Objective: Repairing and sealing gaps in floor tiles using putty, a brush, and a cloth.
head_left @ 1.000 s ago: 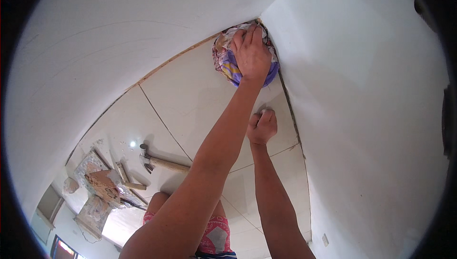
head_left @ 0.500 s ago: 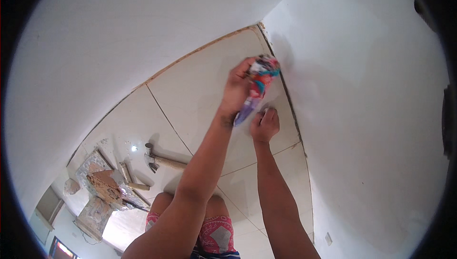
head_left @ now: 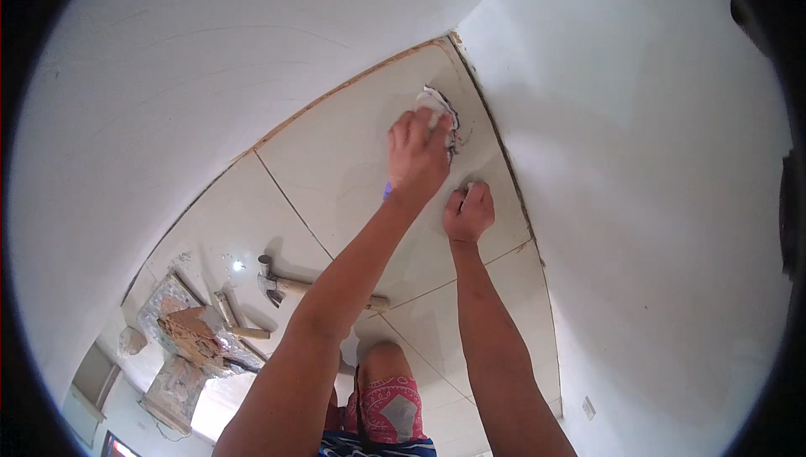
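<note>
My left hand is closed on a crumpled cloth and presses it to the pale floor tile near the wall corner. White folds with a dark edge show past my fingers, and a bit of purple shows by the wrist. Small dark marks lie on the tile just right of the cloth. My right hand is lower and to the right, in a fist close to the floor. Something small and whitish seems to be in it, mostly hidden by the fingers.
A claw hammer with a wooden handle lies left of my left forearm. Farther left are wood pieces, a torn brown piece and a stone-like lump. White walls meet at the far corner; the right wall runs beside my right arm.
My left hand has brought the cloth down from above the floor onto the tile, turning it so its white side shows instead of the colourful one. My right hand has barely moved.
</note>
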A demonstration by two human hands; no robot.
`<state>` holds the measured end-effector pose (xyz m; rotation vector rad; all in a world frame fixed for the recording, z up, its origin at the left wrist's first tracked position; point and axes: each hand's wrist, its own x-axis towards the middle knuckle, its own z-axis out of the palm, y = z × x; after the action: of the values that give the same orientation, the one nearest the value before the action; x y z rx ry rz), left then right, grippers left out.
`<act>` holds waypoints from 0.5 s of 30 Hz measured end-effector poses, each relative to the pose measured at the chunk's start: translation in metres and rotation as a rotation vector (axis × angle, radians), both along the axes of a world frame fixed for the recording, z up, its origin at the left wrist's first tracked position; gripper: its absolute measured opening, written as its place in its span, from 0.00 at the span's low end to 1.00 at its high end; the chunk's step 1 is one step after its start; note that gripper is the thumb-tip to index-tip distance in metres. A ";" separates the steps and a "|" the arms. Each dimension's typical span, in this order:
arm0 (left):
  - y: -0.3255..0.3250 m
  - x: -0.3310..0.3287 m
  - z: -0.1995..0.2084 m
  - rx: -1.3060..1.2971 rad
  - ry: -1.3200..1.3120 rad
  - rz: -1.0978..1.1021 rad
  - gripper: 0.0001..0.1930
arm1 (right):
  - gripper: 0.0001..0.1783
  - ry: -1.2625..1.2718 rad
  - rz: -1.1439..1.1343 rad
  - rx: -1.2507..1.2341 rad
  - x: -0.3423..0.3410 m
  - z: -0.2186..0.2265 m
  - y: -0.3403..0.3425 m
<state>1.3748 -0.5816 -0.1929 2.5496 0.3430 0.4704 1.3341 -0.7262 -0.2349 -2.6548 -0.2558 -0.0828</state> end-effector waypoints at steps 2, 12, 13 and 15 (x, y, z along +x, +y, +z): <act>-0.006 0.003 0.007 0.009 0.088 -0.077 0.24 | 0.09 0.000 -0.004 -0.023 0.003 0.000 -0.005; 0.008 0.011 0.005 -0.044 0.179 -0.128 0.28 | 0.08 -0.005 0.002 -0.040 0.009 0.007 -0.007; 0.012 0.017 0.004 -0.080 0.174 -0.153 0.29 | 0.08 -0.006 0.002 -0.042 0.010 0.008 -0.008; 0.016 0.036 0.001 -0.063 0.082 -0.144 0.29 | 0.08 -0.032 0.008 -0.032 0.013 0.008 -0.012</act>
<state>1.4108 -0.5654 -0.1922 2.5154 0.1983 0.2967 1.3471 -0.7377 -0.2266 -2.6854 -0.2797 -0.1195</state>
